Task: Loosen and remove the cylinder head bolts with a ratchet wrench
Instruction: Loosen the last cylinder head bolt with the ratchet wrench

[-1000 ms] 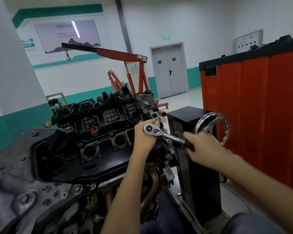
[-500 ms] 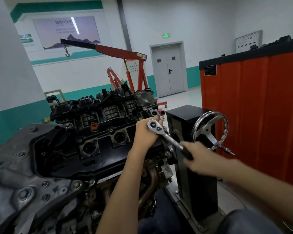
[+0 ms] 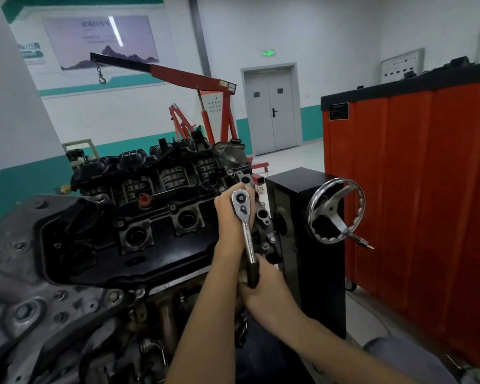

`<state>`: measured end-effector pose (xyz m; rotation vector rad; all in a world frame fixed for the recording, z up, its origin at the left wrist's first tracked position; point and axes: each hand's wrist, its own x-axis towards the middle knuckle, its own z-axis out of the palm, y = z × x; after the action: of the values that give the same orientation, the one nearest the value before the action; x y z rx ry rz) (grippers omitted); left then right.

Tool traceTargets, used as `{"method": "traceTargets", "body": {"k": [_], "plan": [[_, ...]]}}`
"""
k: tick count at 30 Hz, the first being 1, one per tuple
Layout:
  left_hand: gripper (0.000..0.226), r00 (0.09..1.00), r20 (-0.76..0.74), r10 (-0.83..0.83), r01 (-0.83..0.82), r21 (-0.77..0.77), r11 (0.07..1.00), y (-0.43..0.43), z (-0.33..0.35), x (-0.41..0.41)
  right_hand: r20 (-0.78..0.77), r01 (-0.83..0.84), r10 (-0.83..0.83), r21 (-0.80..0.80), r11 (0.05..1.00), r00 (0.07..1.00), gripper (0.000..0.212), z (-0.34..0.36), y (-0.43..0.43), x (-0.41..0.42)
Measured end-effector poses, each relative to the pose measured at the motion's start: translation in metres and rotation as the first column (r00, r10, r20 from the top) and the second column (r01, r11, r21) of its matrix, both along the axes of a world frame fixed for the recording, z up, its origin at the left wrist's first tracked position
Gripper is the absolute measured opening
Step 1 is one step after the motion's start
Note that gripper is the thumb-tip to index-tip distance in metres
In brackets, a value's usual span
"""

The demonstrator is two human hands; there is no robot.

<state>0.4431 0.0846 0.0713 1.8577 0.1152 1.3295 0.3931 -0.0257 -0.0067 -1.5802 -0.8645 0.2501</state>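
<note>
A black engine with its cylinder head cover (image 3: pixel 161 217) sits tilted on a stand in front of me. A chrome ratchet wrench (image 3: pixel 244 217) stands at the cover's right end, its round head up and its black handle pointing down towards me. My left hand (image 3: pixel 229 220) is curled under the ratchet head and steadies it; the socket and the bolt beneath are hidden by this hand. My right hand (image 3: pixel 266 286) grips the black handle low down, close against my left forearm.
A black stand column (image 3: pixel 311 245) with a chrome handwheel (image 3: pixel 336 212) stands just right of the engine. An orange tool cabinet (image 3: pixel 427 189) fills the right side. A red engine crane (image 3: pixel 205 87) stands behind, with a grey double door (image 3: pixel 270 109) in the far wall.
My right hand has swung the ratchet handle from pointing right to pointing down towards me. My left hand has stayed at the ratchet head.
</note>
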Motion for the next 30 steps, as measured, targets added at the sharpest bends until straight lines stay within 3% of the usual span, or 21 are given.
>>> {"method": "traceTargets", "body": {"k": [3,6,8,10,12,14,16,18,20,22,23,26,30], "plan": [[0.058,1.0,-0.008,-0.016,0.016,0.054,0.998,0.01,0.002,-0.005,0.147,0.007,0.007,-0.093,0.996,0.989,0.016,0.009,-0.013,0.021],[0.058,0.992,-0.12,-0.029,0.046,0.147,0.988,0.016,0.003,-0.01,0.408,0.043,0.107,-0.341,0.939,0.907,0.02,0.034,-0.049,0.067],[0.054,0.986,-0.164,-0.015,0.051,0.215,0.975,0.019,0.003,-0.01,0.634,0.222,0.158,-0.478,0.85,0.757,0.018,0.064,-0.065,0.102],[0.043,0.98,-0.197,-0.01,0.062,0.258,0.964,0.018,0.004,-0.009,0.818,0.436,0.187,-0.465,0.77,0.544,0.016,0.096,-0.071,0.127],[0.044,0.984,-0.174,-0.03,0.067,0.212,0.975,0.013,0.005,-0.009,0.879,0.508,0.191,-0.416,0.754,0.436,0.018,0.114,-0.07,0.135],[0.056,0.995,-0.096,-0.031,0.038,0.072,0.997,0.009,0.005,-0.009,0.877,0.514,0.13,-0.386,0.766,0.463,0.016,0.107,-0.065,0.127],[0.06,0.999,-0.028,-0.033,0.031,-0.073,0.997,0.007,0.005,-0.006,0.796,0.457,0.012,-0.361,0.813,0.605,0.017,0.077,-0.061,0.105],[0.059,0.999,-0.008,-0.04,0.038,-0.127,0.991,0.001,0.003,-0.003,0.537,0.263,-0.05,-0.327,0.908,0.842,0.017,0.042,-0.054,0.072],[0.063,0.995,0.015,-0.1,0.101,-0.201,0.974,-0.006,0.003,-0.002,0.229,0.066,-0.02,-0.193,0.979,0.973,0.017,0.017,-0.039,0.036],[0.057,0.994,0.013,-0.106,0.106,-0.187,0.977,-0.008,0.004,-0.003,0.092,0.02,-0.012,-0.083,0.996,0.996,0.015,0.006,-0.023,0.015],[0.053,0.998,-0.007,-0.066,0.064,-0.133,0.989,-0.006,0.004,-0.006,0.095,0.022,-0.015,-0.075,0.997,0.995,0.014,0.006,-0.018,0.013],[0.054,0.997,-0.077,-0.029,0.032,0.039,0.999,0.008,0.004,-0.013,0.285,0.067,-0.011,-0.188,0.98,0.959,0.012,0.019,-0.03,0.039],[0.054,0.994,-0.103,-0.02,0.036,0.15,0.988,0.012,0.008,-0.016,0.495,0.1,0.179,-0.486,0.868,0.85,0.028,0.066,-0.06,0.097]]}}
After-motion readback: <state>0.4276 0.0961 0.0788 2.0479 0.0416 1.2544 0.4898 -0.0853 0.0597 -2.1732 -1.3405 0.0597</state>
